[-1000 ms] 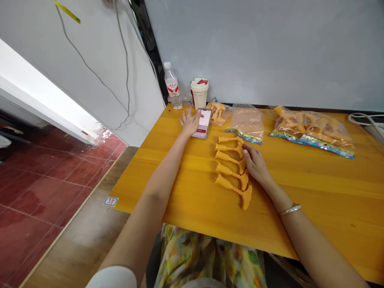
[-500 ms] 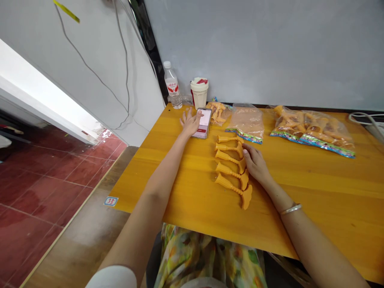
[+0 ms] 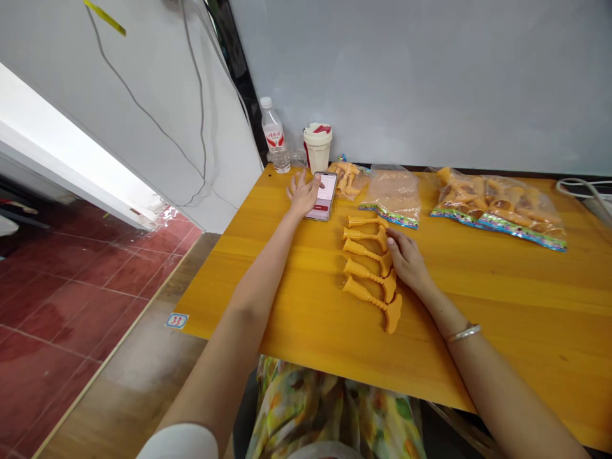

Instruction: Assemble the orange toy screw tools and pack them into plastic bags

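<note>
Several orange plastic pieces, shaped like small T-headed handles with ribbed shafts, lie in a column on the wooden table. Their curved heads point right. Beside the upper heads rests my right hand, fingers loosely stretched and touching or nearly touching them; it lifts nothing. My left hand has its fingers spread, the thumb over the screen of a smartphone lying flat above and left of the column. Whether that thumb presses the glass cannot be made out.
Behind the phone stand a water bottle and a lidded cup. A small bag of orange pieces, a flat clear bag and filled bags lie along the back. A white cable is at far right.
</note>
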A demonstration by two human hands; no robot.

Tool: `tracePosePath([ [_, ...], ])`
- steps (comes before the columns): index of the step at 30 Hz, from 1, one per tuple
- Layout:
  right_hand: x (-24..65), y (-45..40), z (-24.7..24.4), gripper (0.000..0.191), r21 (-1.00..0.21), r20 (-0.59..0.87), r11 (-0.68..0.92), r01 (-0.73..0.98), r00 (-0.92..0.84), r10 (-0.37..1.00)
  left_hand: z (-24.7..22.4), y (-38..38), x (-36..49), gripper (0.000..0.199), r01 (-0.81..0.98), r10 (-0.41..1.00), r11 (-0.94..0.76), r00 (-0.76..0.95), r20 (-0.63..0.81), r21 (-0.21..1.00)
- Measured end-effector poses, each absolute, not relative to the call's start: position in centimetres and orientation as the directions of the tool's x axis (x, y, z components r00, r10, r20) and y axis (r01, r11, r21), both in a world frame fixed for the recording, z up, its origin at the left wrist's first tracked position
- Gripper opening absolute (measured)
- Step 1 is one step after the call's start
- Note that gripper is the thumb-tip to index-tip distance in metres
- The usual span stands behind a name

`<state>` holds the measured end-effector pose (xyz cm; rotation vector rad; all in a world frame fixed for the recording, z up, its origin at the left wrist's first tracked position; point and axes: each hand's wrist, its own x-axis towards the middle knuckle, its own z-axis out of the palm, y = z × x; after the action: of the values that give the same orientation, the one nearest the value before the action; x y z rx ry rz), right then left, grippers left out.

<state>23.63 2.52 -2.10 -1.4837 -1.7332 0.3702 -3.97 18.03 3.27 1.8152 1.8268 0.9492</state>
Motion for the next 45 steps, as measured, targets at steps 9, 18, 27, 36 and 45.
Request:
tracePosePath([
  [9, 23.6, 2.5, -2.0, 0.071, -0.672, 0.384, 0.27, 0.69, 0.013, 0.923, 3.3, 17.9, -4.0, 0.064, 0.721, 0.978, -0.083, -0.072, 0.194, 0.688],
  [18, 23.7, 2.6, -2.0, 0.07, -0.675, 0.384, 0.273, 0.686, 0.01, 0.923, 4.0, 17.5, -4.2, 0.064, 0.719, 0.974, -0.076, -0.094, 0.204, 0.691],
  [27, 23.6, 2.7, -1.9, 0.074, -0.674, 0.375, 0.267, 0.689, 0.008, 0.927, 4.1, 16.1, -4.0, 0.061, 0.761, 0.966, -0.129, -0.048, 0.252, 0.636],
  [36, 23.5, 2.6, -1.8, 0.07, -0.686, 0.379, 0.276, 0.673, 0.006, 0.926, 3.5, 15.9, -3.3, 0.059, 0.798, 0.962, -0.185, 0.026, 0.273, 0.573],
  [45, 23.5, 2.6, -1.8, 0.072, -0.689, 0.38, 0.273, 0.671, 0.014, 0.925, 3.6, 16.3, -4.1, 0.054, 0.728, 0.95, -0.209, -0.007, 0.311, 0.654],
])
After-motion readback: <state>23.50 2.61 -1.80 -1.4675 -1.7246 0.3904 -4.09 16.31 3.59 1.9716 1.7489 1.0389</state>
